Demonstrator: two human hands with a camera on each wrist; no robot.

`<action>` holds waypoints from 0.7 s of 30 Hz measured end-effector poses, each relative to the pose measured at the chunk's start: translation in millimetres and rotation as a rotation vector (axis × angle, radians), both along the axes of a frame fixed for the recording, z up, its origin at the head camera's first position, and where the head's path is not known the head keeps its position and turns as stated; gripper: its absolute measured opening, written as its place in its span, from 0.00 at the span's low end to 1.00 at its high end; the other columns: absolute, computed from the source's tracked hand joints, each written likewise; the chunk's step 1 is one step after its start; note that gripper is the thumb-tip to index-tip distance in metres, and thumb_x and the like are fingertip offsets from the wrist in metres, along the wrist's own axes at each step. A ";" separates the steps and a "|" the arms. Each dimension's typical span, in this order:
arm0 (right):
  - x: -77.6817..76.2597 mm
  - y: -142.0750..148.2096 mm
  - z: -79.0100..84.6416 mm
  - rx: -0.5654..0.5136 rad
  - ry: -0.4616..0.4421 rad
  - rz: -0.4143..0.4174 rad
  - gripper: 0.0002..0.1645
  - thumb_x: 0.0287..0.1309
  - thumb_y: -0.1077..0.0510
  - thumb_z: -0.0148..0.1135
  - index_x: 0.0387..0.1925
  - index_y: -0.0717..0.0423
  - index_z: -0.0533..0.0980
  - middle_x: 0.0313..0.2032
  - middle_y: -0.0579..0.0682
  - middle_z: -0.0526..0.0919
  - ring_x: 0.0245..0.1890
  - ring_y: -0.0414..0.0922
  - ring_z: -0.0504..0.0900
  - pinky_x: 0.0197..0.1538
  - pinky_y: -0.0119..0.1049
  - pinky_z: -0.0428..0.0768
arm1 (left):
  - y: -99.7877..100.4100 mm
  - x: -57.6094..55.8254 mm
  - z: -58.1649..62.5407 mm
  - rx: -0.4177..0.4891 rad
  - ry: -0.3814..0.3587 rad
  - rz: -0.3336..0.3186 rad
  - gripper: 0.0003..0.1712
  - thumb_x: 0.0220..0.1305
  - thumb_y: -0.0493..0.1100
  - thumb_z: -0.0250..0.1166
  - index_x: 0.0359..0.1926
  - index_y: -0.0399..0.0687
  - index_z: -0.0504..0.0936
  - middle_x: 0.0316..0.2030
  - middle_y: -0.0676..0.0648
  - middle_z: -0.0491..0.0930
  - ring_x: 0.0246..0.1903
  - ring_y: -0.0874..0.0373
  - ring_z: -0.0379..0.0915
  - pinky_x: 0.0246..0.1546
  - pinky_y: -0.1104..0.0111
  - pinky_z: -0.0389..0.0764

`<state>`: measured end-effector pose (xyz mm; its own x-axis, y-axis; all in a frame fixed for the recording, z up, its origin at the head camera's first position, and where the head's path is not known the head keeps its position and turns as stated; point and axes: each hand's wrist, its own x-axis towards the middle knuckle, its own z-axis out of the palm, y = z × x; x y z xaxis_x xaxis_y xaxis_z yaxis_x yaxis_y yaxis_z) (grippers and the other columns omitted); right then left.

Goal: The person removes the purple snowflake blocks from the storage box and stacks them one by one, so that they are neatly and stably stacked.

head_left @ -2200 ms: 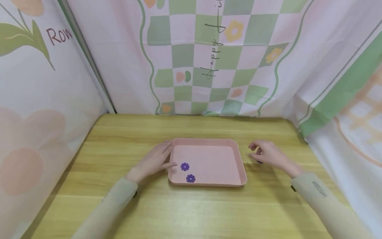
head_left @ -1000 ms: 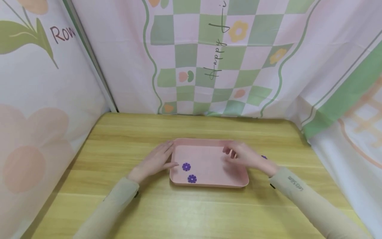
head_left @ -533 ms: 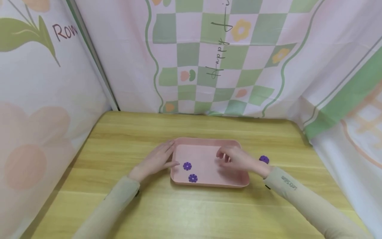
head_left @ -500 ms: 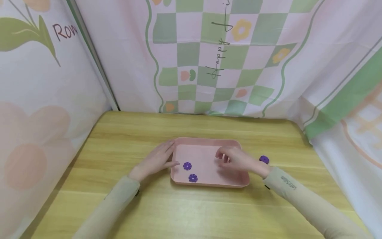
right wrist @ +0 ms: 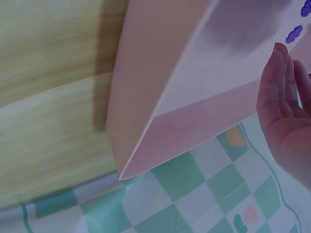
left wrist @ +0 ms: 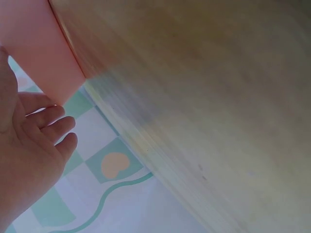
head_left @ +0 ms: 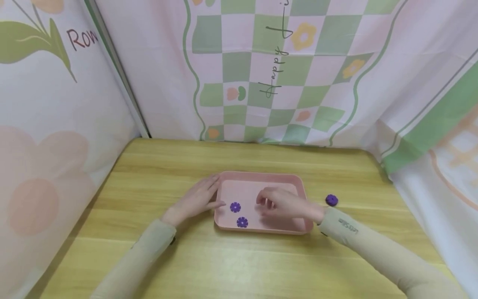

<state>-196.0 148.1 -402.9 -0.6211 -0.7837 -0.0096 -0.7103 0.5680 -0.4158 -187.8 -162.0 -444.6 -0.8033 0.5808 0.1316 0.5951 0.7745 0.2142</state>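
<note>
A shallow pink tray (head_left: pixel 269 177) lies on the wooden table. Two purple notched, flower-shaped discs (head_left: pixel 235 207) (head_left: pixel 242 222) lie flat in its left part. My left hand (head_left: pixel 196 198) rests at the tray's left rim, fingers extended and thumb reaching over the edge; in the left wrist view its fingertips are at the tray's corner. Over the tray's middle hovers my right hand (head_left: pixel 281 203), fingers loosely bent, with nothing visible in them. In the right wrist view the discs (right wrist: pixel 294 34) appear just beyond its fingertips. On the table, right of the tray, sits a thicker purple notched piece (head_left: pixel 331 200).
The wooden table (head_left: pixel 231 265) extends around the tray on all sides. A checkered, flower-printed cloth (head_left: pixel 261 74) hangs along its back edge. More printed cloth hangs at the left (head_left: pixel 48 166) and right (head_left: pixel 448 166) sides.
My right hand has moved left from the purple piece on the table to above the tray, closer to the discs, uncovering that piece. My left hand has stayed at the tray's rim.
</note>
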 end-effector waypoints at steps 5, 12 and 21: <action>2.2 -9.3 -3.2 -0.021 -0.098 0.001 0.14 0.54 0.59 0.70 0.43 0.53 0.80 0.40 0.47 0.85 0.37 0.40 0.83 0.42 0.30 0.85 | 0.0 0.0 0.1 0.000 -0.009 0.001 0.51 0.67 0.65 0.57 0.75 0.34 0.52 0.75 0.32 0.56 0.74 0.39 0.55 0.76 0.47 0.59; 9.7 -22.4 -4.0 -0.002 -0.141 -0.004 0.13 0.54 0.56 0.71 0.42 0.53 0.81 0.37 0.45 0.85 0.36 0.40 0.81 0.41 0.28 0.83 | 0.3 1.4 1.4 0.016 -0.019 0.005 0.51 0.67 0.64 0.58 0.75 0.34 0.52 0.74 0.32 0.56 0.74 0.38 0.55 0.76 0.46 0.59; 10.8 -29.7 -12.6 0.005 -0.135 0.031 0.11 0.53 0.58 0.70 0.40 0.51 0.80 0.35 0.43 0.85 0.35 0.36 0.82 0.40 0.24 0.82 | 1.1 1.3 2.3 0.027 -0.021 0.005 0.50 0.67 0.63 0.59 0.75 0.34 0.54 0.74 0.32 0.56 0.74 0.38 0.55 0.76 0.46 0.59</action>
<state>-185.2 118.4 -415.5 -0.5896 -0.8021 -0.0952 -0.6653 0.5490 -0.5059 -186.5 -160.9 -442.3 -0.8087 0.5737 0.1298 0.5867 0.7710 0.2476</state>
